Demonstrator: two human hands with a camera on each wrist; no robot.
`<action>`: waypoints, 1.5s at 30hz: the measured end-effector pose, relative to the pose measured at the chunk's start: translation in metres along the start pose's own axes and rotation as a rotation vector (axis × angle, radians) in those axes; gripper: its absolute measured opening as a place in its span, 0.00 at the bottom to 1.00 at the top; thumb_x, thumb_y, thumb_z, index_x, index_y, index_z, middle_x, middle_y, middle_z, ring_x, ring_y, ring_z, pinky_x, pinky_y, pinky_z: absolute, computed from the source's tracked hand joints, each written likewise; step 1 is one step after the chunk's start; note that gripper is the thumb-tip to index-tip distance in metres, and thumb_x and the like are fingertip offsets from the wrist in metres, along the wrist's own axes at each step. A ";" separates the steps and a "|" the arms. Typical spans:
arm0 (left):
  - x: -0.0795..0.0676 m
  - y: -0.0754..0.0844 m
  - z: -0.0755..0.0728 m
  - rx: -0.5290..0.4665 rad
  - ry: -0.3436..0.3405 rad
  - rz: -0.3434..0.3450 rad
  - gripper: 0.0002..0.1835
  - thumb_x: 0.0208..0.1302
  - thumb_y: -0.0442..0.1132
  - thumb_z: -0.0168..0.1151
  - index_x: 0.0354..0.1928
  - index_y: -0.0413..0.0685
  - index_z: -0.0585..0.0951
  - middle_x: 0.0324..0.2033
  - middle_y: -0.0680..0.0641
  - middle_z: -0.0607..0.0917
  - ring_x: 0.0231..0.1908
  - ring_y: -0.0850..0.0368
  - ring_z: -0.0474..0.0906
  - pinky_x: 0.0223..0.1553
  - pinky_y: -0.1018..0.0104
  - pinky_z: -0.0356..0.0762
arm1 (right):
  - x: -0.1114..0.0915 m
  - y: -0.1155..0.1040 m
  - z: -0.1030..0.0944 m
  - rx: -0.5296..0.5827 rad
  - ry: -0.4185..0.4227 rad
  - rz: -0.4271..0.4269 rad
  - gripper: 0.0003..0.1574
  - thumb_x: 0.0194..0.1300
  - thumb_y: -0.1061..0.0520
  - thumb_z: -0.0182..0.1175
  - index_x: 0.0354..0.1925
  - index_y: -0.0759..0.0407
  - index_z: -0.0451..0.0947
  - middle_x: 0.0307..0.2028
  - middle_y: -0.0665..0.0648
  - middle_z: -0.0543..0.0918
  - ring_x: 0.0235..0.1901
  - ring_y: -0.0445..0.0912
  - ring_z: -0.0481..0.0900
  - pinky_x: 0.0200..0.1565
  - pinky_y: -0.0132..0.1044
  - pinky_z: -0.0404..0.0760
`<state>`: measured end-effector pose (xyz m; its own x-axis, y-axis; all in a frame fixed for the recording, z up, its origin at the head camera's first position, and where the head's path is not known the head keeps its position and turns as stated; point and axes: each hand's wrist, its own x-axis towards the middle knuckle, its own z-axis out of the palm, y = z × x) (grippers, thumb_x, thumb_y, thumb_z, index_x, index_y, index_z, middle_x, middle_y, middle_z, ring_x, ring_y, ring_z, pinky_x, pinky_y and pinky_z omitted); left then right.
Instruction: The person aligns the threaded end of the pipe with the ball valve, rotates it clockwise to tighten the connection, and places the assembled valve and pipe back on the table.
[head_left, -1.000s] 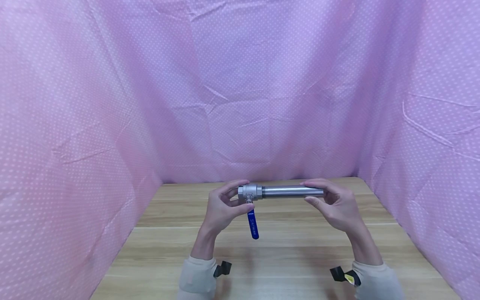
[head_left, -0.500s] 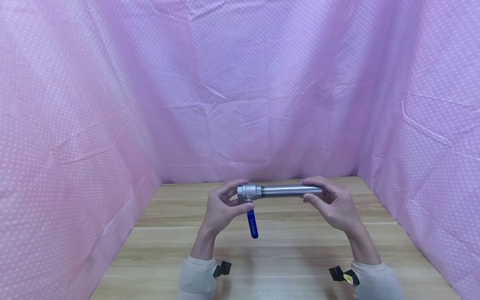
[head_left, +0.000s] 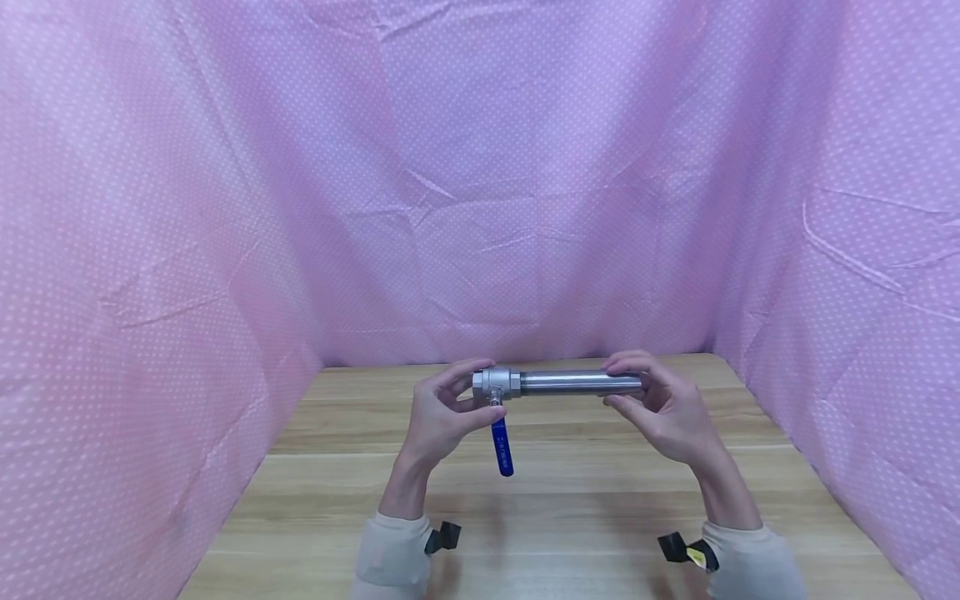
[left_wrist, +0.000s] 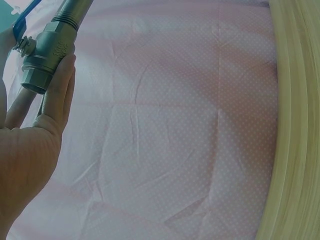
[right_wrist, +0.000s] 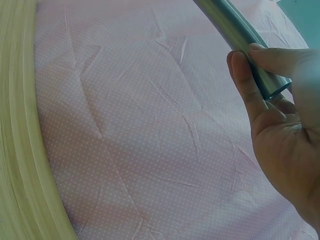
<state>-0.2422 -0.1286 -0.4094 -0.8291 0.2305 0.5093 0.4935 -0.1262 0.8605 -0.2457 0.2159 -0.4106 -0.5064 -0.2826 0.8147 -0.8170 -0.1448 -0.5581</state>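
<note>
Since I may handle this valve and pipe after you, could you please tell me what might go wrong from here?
The thumb of the left hand seems to rest on the blue lever, so squeezing might swing it. Threads show where the pipe meets the valve, so they may not be fully tightened. The fingers of the right hand grip smooth metal near the pipe's end above the table; it could slip and drop.

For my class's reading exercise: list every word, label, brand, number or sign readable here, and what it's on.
Nothing reads clearly.
Blue handle: pale lettering, too small to read.
Valve body: characters, too blurred to read.
Yellow label by the right sleeve: any print too small to read.
</note>
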 end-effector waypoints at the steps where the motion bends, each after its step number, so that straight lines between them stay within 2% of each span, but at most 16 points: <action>1: 0.000 0.000 0.000 0.001 -0.001 -0.002 0.36 0.55 0.20 0.82 0.68 0.34 0.85 0.61 0.50 0.88 0.60 0.58 0.91 0.62 0.56 0.94 | 0.000 0.000 0.000 0.000 0.002 0.003 0.35 0.51 0.95 0.62 0.58 0.83 0.79 0.58 0.68 0.85 0.52 0.42 0.90 0.45 0.27 0.94; 4: 0.000 0.000 0.000 0.000 -0.003 -0.004 0.36 0.55 0.20 0.82 0.68 0.33 0.84 0.61 0.50 0.88 0.60 0.59 0.91 0.62 0.56 0.94 | -0.001 -0.001 0.000 0.011 0.007 0.014 0.35 0.53 0.94 0.63 0.59 0.83 0.79 0.57 0.68 0.86 0.49 0.42 0.92 0.45 0.28 0.95; 8: 0.001 -0.002 -0.002 -0.002 -0.003 -0.003 0.36 0.54 0.19 0.82 0.69 0.32 0.84 0.61 0.50 0.88 0.60 0.59 0.91 0.61 0.57 0.95 | -0.001 -0.002 0.001 0.008 0.010 0.033 0.34 0.54 0.93 0.64 0.59 0.84 0.79 0.57 0.62 0.88 0.44 0.43 0.95 0.44 0.29 0.96; 16: 0.002 -0.003 -0.002 -0.011 -0.011 -0.005 0.37 0.55 0.20 0.82 0.69 0.29 0.83 0.62 0.50 0.87 0.60 0.59 0.91 0.62 0.57 0.94 | -0.002 -0.005 -0.002 -0.141 0.031 0.161 0.31 0.59 0.88 0.68 0.60 0.77 0.82 0.49 0.46 0.90 0.38 0.37 0.92 0.39 0.28 0.94; 23: 0.002 -0.003 -0.002 -0.005 -0.014 -0.002 0.36 0.55 0.21 0.82 0.69 0.31 0.83 0.62 0.50 0.87 0.61 0.58 0.91 0.62 0.56 0.94 | -0.003 -0.005 -0.002 -0.196 0.040 0.169 0.28 0.62 0.84 0.70 0.59 0.73 0.84 0.38 0.52 0.89 0.34 0.34 0.89 0.34 0.26 0.91; 31: 0.001 -0.001 -0.001 0.007 -0.013 0.000 0.35 0.56 0.22 0.82 0.68 0.35 0.85 0.63 0.47 0.87 0.62 0.57 0.90 0.62 0.55 0.94 | -0.003 -0.006 -0.002 -0.281 0.055 0.186 0.27 0.63 0.83 0.70 0.59 0.71 0.86 0.35 0.43 0.91 0.32 0.32 0.89 0.30 0.26 0.89; 36: 0.001 -0.001 -0.001 -0.003 -0.008 -0.005 0.36 0.55 0.21 0.82 0.68 0.33 0.84 0.62 0.48 0.87 0.61 0.58 0.90 0.62 0.55 0.95 | -0.004 -0.006 -0.002 -0.297 0.059 0.207 0.26 0.64 0.82 0.70 0.59 0.72 0.86 0.33 0.43 0.91 0.30 0.32 0.88 0.27 0.28 0.87; 38: 0.000 -0.001 -0.001 -0.005 -0.005 -0.009 0.36 0.55 0.21 0.82 0.68 0.33 0.84 0.62 0.49 0.87 0.61 0.58 0.90 0.62 0.55 0.95 | -0.003 -0.005 -0.001 -0.279 0.053 0.206 0.27 0.64 0.82 0.70 0.60 0.72 0.85 0.35 0.42 0.91 0.31 0.32 0.89 0.28 0.28 0.88; 45: 0.000 -0.001 -0.002 0.008 0.007 -0.018 0.35 0.54 0.21 0.82 0.68 0.35 0.85 0.61 0.48 0.88 0.60 0.57 0.91 0.62 0.55 0.95 | -0.003 -0.003 -0.002 -0.173 0.012 0.172 0.36 0.56 0.87 0.71 0.62 0.75 0.80 0.56 0.45 0.90 0.40 0.33 0.90 0.35 0.24 0.90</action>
<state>-0.2434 -0.1305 -0.4104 -0.8396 0.2259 0.4941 0.4807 -0.1147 0.8693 -0.2426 0.2188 -0.4109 -0.6444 -0.2774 0.7126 -0.7531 0.0690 -0.6542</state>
